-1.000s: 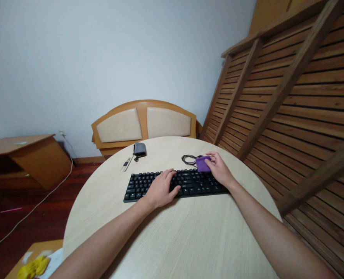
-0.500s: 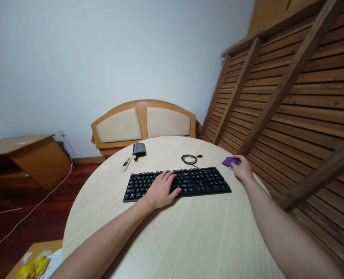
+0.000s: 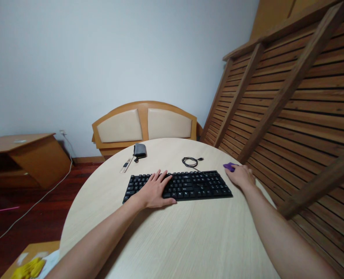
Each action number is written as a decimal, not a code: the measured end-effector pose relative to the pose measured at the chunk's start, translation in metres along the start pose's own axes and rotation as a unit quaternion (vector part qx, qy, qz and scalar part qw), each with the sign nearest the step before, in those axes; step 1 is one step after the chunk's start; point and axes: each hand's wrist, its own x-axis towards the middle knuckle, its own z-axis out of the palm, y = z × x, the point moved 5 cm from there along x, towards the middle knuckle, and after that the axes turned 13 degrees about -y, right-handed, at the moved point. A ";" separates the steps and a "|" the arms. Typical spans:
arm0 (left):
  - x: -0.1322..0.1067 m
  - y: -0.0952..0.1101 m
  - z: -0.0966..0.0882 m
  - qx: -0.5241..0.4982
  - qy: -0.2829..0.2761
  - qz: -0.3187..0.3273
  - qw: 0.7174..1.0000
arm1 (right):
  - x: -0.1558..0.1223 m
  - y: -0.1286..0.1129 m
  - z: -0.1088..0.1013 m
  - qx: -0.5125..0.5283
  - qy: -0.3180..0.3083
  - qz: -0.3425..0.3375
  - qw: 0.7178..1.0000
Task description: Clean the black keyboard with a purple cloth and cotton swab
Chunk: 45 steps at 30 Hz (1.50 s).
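A black keyboard (image 3: 201, 185) lies across the round table (image 3: 189, 236). My left hand (image 3: 156, 190) rests on its left half, fingers spread over the keys and thumb at the near edge. To the right of the keyboard, my right hand (image 3: 241, 176) is closed on a crumpled purple cloth (image 3: 230, 166), low over the tabletop. Part of the cloth is hidden by the fingers. Behind the keyboard lies its coiled black cable (image 3: 190, 162) with a USB plug at the end.
At the table's far left sit a grey pouch (image 3: 140, 150) and a flat, ruler-like strip (image 3: 126, 165). Wooden slatted panels (image 3: 276, 100) lean along the right side. A padded headboard (image 3: 144, 124) stands behind the table. Something yellow (image 3: 29, 268) lies low at the left.
My left hand has shifted slightly left on the keyboard, its fingers spreading wider. My right hand has turned palm-down with the purple cloth, moving slightly down toward the tabletop.
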 end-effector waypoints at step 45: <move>-0.052 -0.201 -0.025 0.073 0.146 -0.428 0.889 | -0.082 -0.139 0.013 0.015 -0.149 -0.364 0.919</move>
